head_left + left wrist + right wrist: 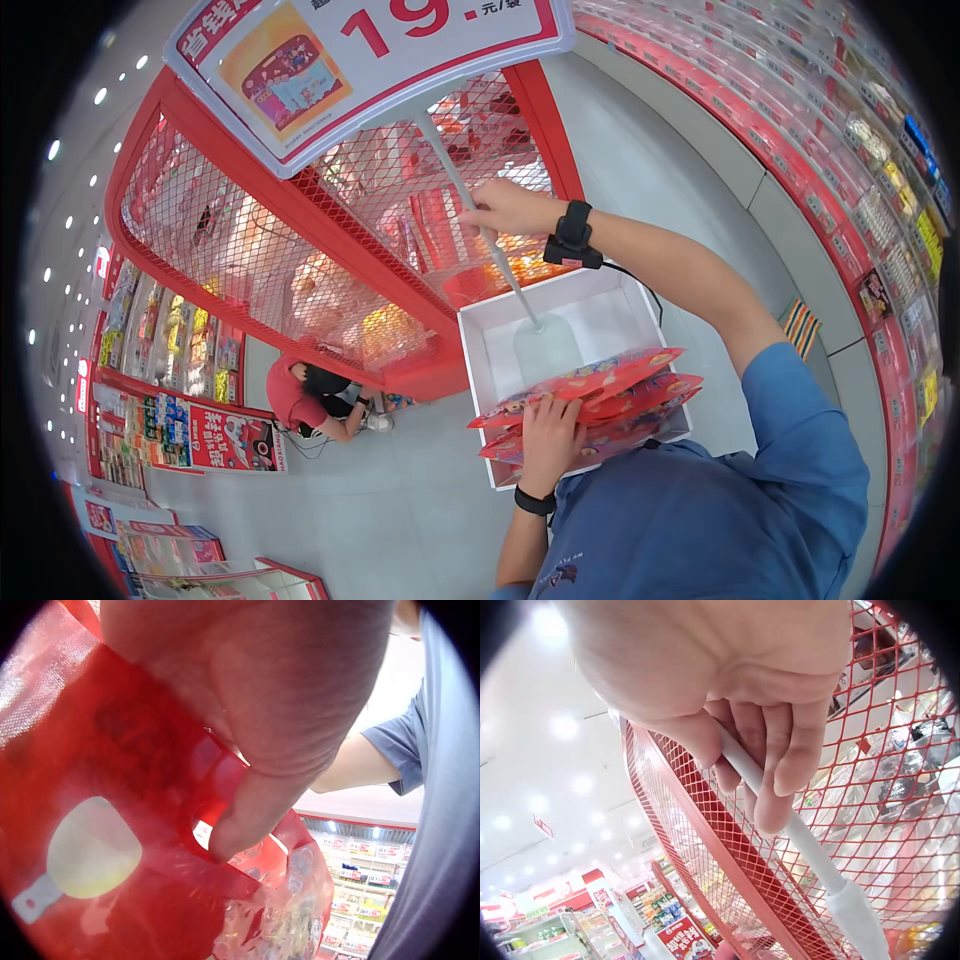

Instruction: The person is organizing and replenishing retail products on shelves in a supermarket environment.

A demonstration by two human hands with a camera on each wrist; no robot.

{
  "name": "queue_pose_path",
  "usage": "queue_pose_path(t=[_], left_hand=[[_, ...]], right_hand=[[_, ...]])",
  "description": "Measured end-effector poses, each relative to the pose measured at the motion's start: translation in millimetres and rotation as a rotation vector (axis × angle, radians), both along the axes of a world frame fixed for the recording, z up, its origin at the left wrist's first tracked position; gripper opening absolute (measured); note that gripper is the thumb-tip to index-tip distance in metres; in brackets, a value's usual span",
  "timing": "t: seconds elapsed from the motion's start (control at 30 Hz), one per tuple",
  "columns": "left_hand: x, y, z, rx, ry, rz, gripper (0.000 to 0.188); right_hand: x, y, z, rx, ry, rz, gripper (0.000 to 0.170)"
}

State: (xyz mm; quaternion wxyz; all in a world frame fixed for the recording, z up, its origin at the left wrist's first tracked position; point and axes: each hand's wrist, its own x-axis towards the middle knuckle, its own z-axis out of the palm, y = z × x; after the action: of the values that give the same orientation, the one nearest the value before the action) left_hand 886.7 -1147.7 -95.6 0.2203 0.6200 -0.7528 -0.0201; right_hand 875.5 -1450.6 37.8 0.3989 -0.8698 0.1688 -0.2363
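Note:
My right hand (515, 208) grips the thin white pole (437, 150) of a price sign (375, 75). In the right wrist view its thumb and fingers curl about the pole, above a thicker white collar (857, 915). The pole's flat base (548, 352) stands inside a white box (610, 295). Several red printed snack bags (630, 375) are bunched upright at the box's near side. My left hand (550, 435) holds these bags from above. The left wrist view shows its thumb hooked at the handle hole of a red bag (169, 892).
A red mesh display bin (340, 230) full of packaged goods stands just beyond the box. Stocked shelves (870, 190) curve along the right. A person in a red shirt (298, 392) crouches by the bin's lower left, on the grey floor (400, 500).

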Motion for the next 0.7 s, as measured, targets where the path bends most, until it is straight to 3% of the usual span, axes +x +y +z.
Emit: queue_pose_path(t=[0.43, 0.7], left_hand=[[-1, 1, 1, 0.001, -0.021, -0.002, 0.036], [-4, 18, -4, 0.005, 0.004, -0.076, 0.009]], right_hand=[[-8, 4, 11, -0.022, 0.028, -0.013, 0.032], [-12, 12, 18, -0.088, 0.045, -0.003, 0.032]])
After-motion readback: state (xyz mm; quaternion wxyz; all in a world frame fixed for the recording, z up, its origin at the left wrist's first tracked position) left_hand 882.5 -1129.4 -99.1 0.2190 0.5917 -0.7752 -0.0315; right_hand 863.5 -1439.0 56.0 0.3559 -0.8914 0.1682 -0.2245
